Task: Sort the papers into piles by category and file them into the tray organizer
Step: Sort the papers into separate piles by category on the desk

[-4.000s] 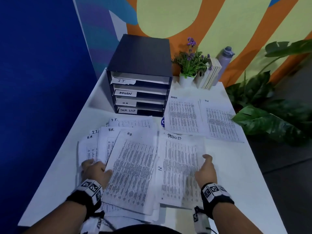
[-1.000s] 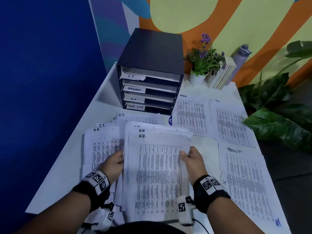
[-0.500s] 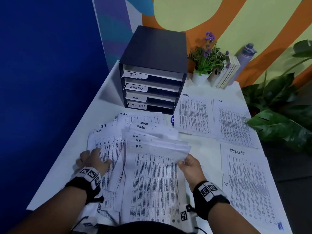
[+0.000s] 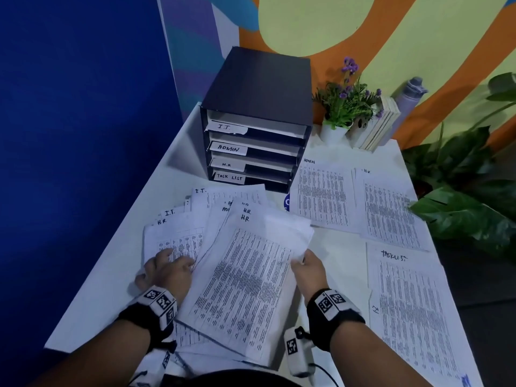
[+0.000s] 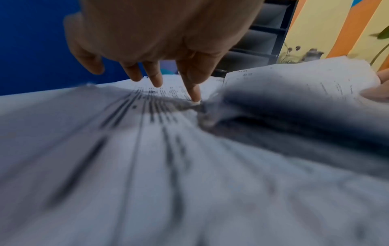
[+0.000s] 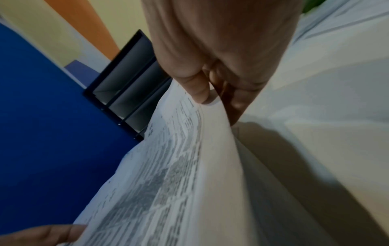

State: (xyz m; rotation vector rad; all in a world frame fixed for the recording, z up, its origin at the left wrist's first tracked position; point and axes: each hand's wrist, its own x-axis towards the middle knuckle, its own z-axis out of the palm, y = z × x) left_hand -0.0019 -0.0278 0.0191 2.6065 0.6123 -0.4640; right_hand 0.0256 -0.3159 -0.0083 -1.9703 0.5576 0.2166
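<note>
the right hand (image 4: 308,270) pinches the right edge of a few sheets marked h.r. (image 4: 245,277), thumb on top and fingers under, and that edge is lifted and bent up off the counter (image 4: 92,286). in the right wrist view the thumb (image 6: 196,86) presses down on the printed side while the paper curves away below it.

the left hand (image 4: 170,270) lies flat on another h.r. sheet (image 4: 170,236) at the left of the messy heap, fingers spread and pressing down. in the left wrist view a fingertip (image 5: 194,93) touches the print, so this hand grips nothing.

the heap sits in the middle of the counter, right in front of the person. sheets marked i.t. (image 4: 223,195) and admin stick out from under the top ones, all fanned and crooked.

three sorted piles lie on the right side: an admin pile (image 4: 322,194) next to the tray organizer (image 4: 259,118), an h.r. pile (image 4: 389,210) just beside it, and a task list pile (image 4: 413,311) nearer the person.

the tray organizer is dark, stands at the back of the counter, and has four slots with labels: i.t., admin, h.r., task list, top to bottom.

behind the piles stand a small flower pot (image 4: 342,107), some books (image 4: 377,127) and a grey bottle (image 4: 410,96). a big leafy plant (image 4: 463,196) is off the right edge.
</note>
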